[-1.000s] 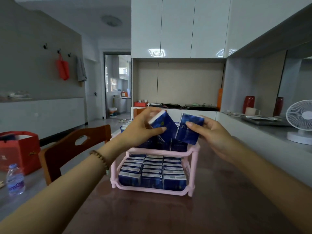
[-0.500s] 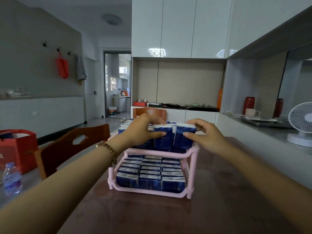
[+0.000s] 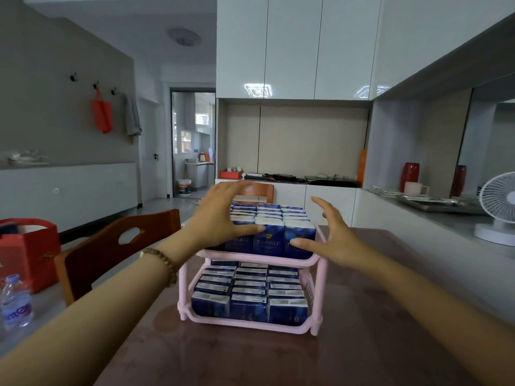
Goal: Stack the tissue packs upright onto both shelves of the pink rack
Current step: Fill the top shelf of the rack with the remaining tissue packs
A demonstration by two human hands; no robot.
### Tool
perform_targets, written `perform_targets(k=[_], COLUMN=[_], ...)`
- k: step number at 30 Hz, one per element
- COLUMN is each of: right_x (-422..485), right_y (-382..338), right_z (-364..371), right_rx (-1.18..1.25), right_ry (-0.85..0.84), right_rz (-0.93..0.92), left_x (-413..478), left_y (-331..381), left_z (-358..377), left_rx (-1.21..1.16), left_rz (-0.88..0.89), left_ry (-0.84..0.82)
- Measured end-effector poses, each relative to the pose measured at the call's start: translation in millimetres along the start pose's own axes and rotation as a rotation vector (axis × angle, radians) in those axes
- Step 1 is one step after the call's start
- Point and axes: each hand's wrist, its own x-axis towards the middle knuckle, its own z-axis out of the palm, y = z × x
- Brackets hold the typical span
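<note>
Tissue packs (image 3: 269, 240), dark blue, stand upright in tight rows on the top shelf of the pink rack (image 3: 250, 326), and more upright packs (image 3: 249, 296) fill its lower shelf. The rack sits on a dark brown table (image 3: 362, 344). The left hand (image 3: 220, 218) arches over the top rows with fingers spread, its thumb tip touching the face of a front pack. The right hand (image 3: 335, 238) is beside the rack's right end, fingers splayed, thumb against the front right pack. A wooden chair (image 3: 111, 252), a water bottle (image 3: 15, 305) and a red bag (image 3: 28, 252) are off to the left; a white fan (image 3: 498, 207) stands on the counter at right.
</note>
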Motion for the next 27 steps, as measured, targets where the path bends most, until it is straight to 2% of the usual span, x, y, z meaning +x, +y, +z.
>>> perform_targets(k=[2,5,9,13,15,19,21,27], right_x=[3,9,12,15,17,32,44,88], right_y=[1,2,-3,2,-4,-24,-37,-47], right_z=[0,3,16,20,14,-2,-5,2], right_rx=[0.053,0.105,0.101,0.091,0.108,0.076,0.012,-0.186], right_ry=[-0.097,-0.144,-0.147,-0.138,-0.156,-0.147,-0.183,-0.371], right_rz=[0.138,0.211,0.164,0.171,0.182,0.16,0.113,0.082], left_x=[-5,-17,-23,-19,-15,7,26,80], left_y=[-8,-18,-27,-26,-28,-27,-26,-53], left_z=[-10,-17,-9,-13,-20,-31,-31,-8], left_rx=[-0.145,-0.289,-0.2,-0.225,-0.262,-0.234,-0.227,-0.154], left_rz=[-0.108,-0.216,-0.277,-0.224,-0.261,-0.284,-0.272,-0.411], left_ry=[0.029,-0.08,-0.197,-0.283,-0.354,-0.301,-0.307,-0.529])
